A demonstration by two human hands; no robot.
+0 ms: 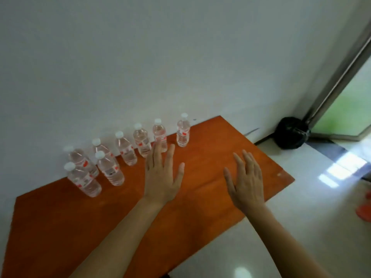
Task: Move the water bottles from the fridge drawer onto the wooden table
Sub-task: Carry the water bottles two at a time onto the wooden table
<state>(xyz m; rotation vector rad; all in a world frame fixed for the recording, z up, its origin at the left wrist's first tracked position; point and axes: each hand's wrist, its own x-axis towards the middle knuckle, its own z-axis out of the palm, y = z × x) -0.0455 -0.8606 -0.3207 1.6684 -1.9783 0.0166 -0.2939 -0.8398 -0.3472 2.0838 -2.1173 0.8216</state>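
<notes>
Several clear water bottles with white caps and red labels stand upright on the orange-brown wooden table [60, 227], most in a row along the white wall. The rightmost bottle [183, 131] stands a little apart; two more [110, 169] [84, 180] stand in front at the left. My left hand [161, 175] hovers flat over the table with fingers spread, its fingertips just in front of one bottle [160, 133]. My right hand [248, 182] is also spread over the table's right part. Both hands hold nothing. No fridge drawer is in view.
A white wall runs behind the table. Right of the table lies a pale glossy tiled floor [291, 227]. A black bag [290, 133] sits in the corner by a metal-framed glass door [341, 93]. Something red-orange [364, 210] lies at the right edge.
</notes>
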